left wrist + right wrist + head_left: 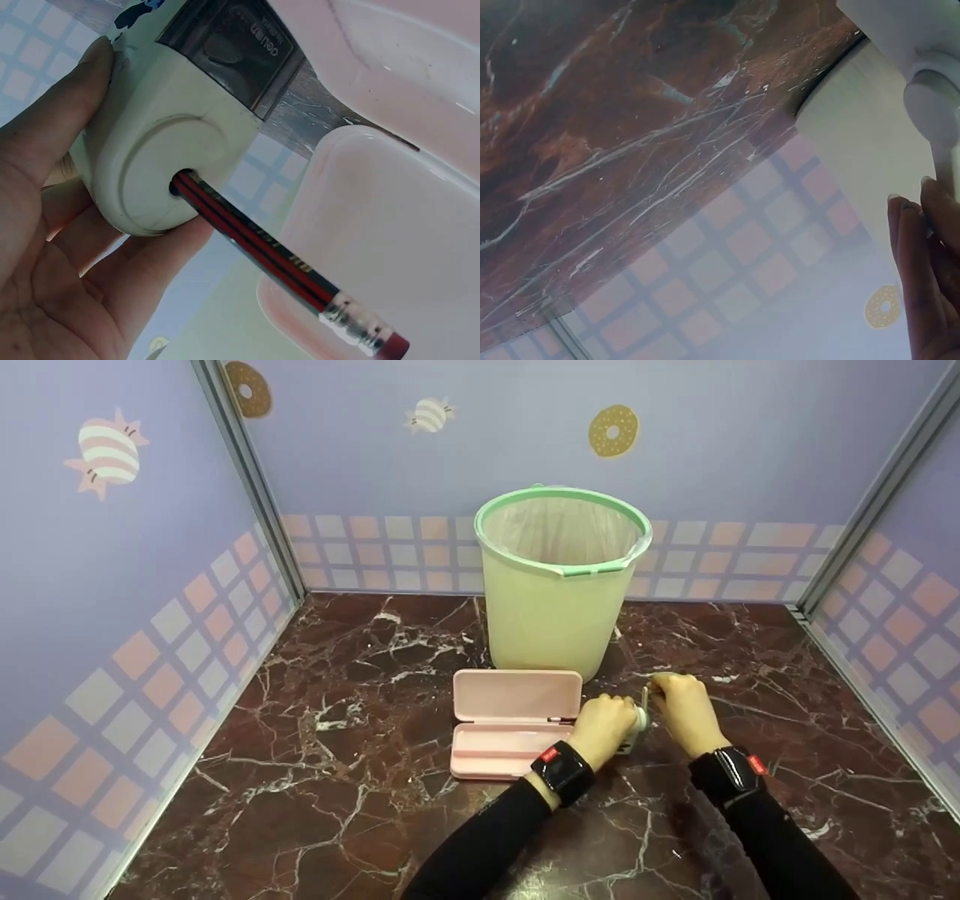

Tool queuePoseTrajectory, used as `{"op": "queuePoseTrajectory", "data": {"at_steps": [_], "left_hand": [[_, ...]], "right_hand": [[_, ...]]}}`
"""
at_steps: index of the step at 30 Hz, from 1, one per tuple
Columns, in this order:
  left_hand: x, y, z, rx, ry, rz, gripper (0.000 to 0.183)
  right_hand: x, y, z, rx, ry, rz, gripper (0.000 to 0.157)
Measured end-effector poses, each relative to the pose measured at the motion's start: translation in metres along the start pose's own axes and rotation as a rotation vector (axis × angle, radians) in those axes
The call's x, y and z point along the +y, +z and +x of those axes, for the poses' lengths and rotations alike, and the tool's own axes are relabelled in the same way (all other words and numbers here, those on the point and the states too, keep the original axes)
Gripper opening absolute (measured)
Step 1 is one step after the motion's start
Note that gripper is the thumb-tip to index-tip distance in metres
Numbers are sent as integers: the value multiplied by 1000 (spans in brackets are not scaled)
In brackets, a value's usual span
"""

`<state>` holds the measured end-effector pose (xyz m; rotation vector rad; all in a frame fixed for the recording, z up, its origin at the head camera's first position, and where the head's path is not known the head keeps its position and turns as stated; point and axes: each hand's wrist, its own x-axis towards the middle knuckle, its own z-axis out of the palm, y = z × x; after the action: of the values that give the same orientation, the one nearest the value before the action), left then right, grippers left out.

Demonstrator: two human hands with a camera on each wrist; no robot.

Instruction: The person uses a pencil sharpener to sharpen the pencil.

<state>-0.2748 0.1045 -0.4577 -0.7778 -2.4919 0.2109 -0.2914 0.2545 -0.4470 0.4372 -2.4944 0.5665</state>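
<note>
My left hand [606, 727] holds a white hand-crank pencil sharpener [142, 135] by its sides. A dark shaving-drawer window [232, 52] shows on the sharpener's face. From its round hole sticks a red-and-black striped pencil [255, 247], with the red eraser end outside and the tip hidden inside. On the opposite side, my right hand [686, 712] pinches the grey-white crank [936, 112] between fingers and thumb. Directly left of the sharpener, a pink pencil case [517, 695] lies with its lid up; the pencil's eraser end overlaps it in the left wrist view.
Behind the pencil case stands a pale green bin [551, 615] with a green rim and a clear liner. The dark red marbled tabletop [337, 810] is bounded by purple panels [360, 450] at the back and both sides.
</note>
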Motion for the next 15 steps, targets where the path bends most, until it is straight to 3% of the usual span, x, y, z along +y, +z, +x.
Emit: {"op": "queuePoseTrajectory", "data": {"at_steps": [7,15], "left_hand": [[-1,1,0,34,15,11,15],[-1,1,-2,58,10,-5,15]], "right_hand": [[3,3,6,-53,24,2,12],[17,20,11,-112,6,41,15]]}}
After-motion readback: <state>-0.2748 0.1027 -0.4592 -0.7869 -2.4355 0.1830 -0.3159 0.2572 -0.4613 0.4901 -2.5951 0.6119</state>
